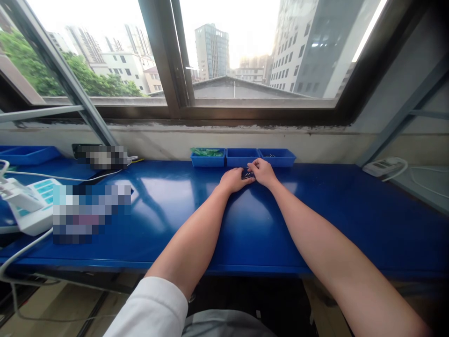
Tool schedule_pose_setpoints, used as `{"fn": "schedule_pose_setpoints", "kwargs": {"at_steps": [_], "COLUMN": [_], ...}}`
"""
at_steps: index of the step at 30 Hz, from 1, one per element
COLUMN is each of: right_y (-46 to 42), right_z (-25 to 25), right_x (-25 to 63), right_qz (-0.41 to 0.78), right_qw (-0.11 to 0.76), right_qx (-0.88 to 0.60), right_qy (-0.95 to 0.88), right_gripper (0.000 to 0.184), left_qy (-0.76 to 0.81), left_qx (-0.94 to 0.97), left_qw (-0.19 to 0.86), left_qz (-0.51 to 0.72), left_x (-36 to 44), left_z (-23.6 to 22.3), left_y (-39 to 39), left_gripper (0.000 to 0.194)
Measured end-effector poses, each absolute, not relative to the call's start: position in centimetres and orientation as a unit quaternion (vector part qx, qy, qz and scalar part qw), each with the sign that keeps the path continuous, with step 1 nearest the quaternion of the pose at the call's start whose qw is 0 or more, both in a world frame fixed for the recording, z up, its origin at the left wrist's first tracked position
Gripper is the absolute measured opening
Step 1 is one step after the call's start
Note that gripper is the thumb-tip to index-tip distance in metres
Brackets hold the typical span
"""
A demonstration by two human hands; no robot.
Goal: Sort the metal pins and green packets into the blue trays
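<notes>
Our left hand (234,180) and right hand (264,172) meet far out on the blue bench (252,224), both pinching a small dark part (247,174) between their fingertips. It lies crosswise, equally near either hand. Just beyond stand three blue trays (242,157), the left holding green pieces (206,152).

Counts, clock positions taken from the centre of the bench (315,220):

- Hands: two, left hand (234,179) and right hand (264,171), meeting at 12 o'clock.
- Small blue trays at 12 o'clock: three in a row, green-filled tray (207,158), middle tray (242,157), right tray (278,157).
- Large blue tray (28,154): one, 10 o'clock.
- Windows: one.
</notes>
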State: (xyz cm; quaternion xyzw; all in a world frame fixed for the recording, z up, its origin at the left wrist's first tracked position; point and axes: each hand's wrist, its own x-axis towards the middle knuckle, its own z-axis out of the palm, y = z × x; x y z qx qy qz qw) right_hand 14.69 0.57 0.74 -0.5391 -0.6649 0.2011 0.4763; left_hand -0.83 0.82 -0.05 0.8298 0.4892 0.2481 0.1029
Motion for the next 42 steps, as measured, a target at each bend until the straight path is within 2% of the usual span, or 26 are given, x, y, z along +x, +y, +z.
{"fn": "schedule_pose_setpoints", "kwargs": {"at_steps": [3, 7, 10, 20, 27, 36, 42], "right_y": [0.5, 0.9, 1.2, 1.4, 1.0, 0.6, -0.1], "right_z": [0.9, 0.7, 0.6, 0.4, 0.8, 0.9, 1.1], "right_x": [14.7, 14.9, 15.1, 15.0, 14.8, 14.3, 14.4], "right_qz": [0.214, 0.203, 0.232, 0.297, 0.311, 0.303, 0.219], "right_qw": [0.486, 0.482, 0.482, 0.503, 0.542, 0.567, 0.52], "right_qx": [-0.533, -0.515, -0.498, -0.477, -0.449, -0.416, -0.448], "right_qy": [-0.658, -0.679, -0.683, -0.657, -0.638, -0.643, -0.693], "right_gripper": [0.022, 0.028, 0.032, 0.041, 0.032, 0.03, 0.029], "left_qy": [0.479, 0.443, 0.41, 0.39, 0.439, 0.519, 0.528], "left_qx": [0.818, 0.82, 0.831, 0.824, 0.795, 0.739, 0.748], "left_qw": [0.089, 0.077, 0.081, 0.124, 0.126, 0.113, 0.098], "left_qz": [0.306, 0.355, 0.367, 0.393, 0.399, 0.413, 0.389], "left_x": [-0.8, -0.6, -0.4, -0.2, -0.2, -0.2, -0.3], "left_z": [0.3, 0.8, 0.9, 0.6, 0.7, 0.8, 0.5], "left_y": [0.5, 0.1, 0.0, 0.4, 0.5, 0.7, 0.9], "left_gripper": [0.059, 0.033, 0.024, 0.02, 0.02, 0.021, 0.018]}}
